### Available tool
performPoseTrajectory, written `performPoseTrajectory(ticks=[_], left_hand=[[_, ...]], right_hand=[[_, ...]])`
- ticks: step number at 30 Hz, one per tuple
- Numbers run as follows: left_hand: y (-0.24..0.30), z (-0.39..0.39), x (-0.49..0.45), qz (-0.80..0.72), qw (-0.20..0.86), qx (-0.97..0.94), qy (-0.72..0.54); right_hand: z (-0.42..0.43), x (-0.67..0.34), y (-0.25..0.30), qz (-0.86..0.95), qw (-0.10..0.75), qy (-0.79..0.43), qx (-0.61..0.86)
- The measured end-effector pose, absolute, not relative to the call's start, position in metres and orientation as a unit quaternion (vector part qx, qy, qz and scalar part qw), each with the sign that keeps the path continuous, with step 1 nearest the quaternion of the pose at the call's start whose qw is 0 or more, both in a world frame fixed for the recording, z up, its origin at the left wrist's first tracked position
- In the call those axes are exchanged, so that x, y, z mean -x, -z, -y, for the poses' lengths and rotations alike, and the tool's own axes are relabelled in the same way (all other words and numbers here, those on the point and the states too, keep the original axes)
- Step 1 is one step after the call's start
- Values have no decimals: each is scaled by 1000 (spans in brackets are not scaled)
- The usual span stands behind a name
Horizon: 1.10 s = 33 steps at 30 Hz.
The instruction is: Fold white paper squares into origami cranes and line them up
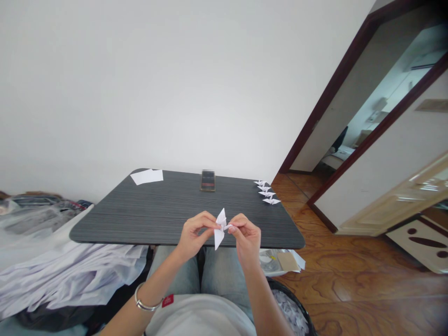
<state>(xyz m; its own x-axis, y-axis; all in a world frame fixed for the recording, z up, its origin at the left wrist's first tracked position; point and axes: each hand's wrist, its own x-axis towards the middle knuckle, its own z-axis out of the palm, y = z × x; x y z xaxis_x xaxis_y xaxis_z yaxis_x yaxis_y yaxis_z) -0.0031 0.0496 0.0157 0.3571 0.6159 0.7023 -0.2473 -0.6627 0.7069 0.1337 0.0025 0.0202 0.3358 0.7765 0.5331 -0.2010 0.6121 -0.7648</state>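
Note:
Between my two hands, over the near edge of the dark table [157, 210], is a white folded paper crane [220, 235]. My left hand [199, 232] pinches its body from the left, thumb and fingers pressed together. On the other side my right hand [246, 235] grips a thin folded point of the crane between thumb and fingertips. The wings stick out toward and away from me. Several finished paper cranes [271, 201] stand in a row along the table's right side.
White paper sheets [147, 176] lie at the table's back left. A phone [208, 180] rests near the back edge by the wall. White cloth [70, 275] is heaped at the left. Below right are a bin of paper scraps [290, 310] and a tray of items [280, 262].

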Motion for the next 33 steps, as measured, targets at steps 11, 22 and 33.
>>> performPoseTrajectory(ticks=[11, 22, 33], left_hand=[[-16, -49, -4, -139, 478, -671, -549], [-14, -52, -6, -192, 659, -511, -518], [-13, -51, -9, -218, 662, -512, -502]], right_hand=[[-6, -131, -17, 470, 757, -307, 333], [-14, -132, -15, 453, 737, -310, 396], [-19, -132, -13, 448, 724, -306, 426]])
